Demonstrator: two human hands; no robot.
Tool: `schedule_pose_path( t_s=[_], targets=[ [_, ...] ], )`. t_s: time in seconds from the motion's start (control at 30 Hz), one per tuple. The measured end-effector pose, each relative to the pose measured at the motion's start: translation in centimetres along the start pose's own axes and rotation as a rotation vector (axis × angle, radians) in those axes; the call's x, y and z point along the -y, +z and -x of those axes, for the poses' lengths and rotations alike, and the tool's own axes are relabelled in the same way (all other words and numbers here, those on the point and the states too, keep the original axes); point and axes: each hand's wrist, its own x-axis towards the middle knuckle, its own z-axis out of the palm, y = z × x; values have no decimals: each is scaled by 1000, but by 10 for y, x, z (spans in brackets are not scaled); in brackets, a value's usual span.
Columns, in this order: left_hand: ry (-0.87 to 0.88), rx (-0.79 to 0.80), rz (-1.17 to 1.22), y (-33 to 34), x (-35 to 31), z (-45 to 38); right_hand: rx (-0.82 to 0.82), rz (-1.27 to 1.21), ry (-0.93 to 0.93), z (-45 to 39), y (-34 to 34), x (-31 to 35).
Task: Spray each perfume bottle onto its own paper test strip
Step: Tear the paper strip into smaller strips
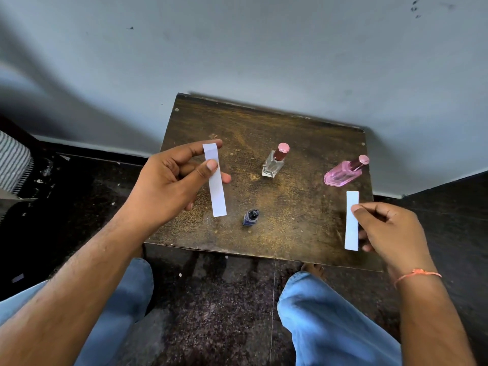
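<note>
Pinching one paper strip [216, 180] between thumb and fingers [211, 165], the left hand [169, 180] holds it left of centre in the frame, above the desk [290, 207]. At lower right the right hand [390, 228] pinches a second strip [352, 220] near the desk's edge. Between them stand a clear bottle [274, 162] at centre and a small dark bottle [250, 217] below it; a pink bottle [344, 173] stands at the right.
</note>
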Motion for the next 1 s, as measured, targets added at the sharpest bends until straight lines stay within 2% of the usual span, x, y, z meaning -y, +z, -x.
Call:
schedule_pose_path(
  t_s=[0.2, 0.33, 0.63, 0.73, 0.8, 0.9, 1.0],
  targets=[
    [-3, 33, -32, -1, 2, 2, -54, -50, 123, -13, 4, -15],
    [-17, 33, -33, -3, -1, 4, -111, 45, 118, -18, 7, -19],
    [-26, 67, -14, -9, -3, 7, -276, 305, 36, -17, 6, -14],
    [-32, 87, -13, -12, -1, 7, -394, 394, -126, -9, 8, 2],
    [-38, 95, -11, -13, 1, 7, -293, 229, -253, -1, 14, 18],
    [-48, 114, -8, -12, 1, 6, 88, -36, -358, 12, 34, 36],
    [-57, 123, -23, -12, 2, 6, 385, -55, -499, 26, 58, 46]
  ],
)
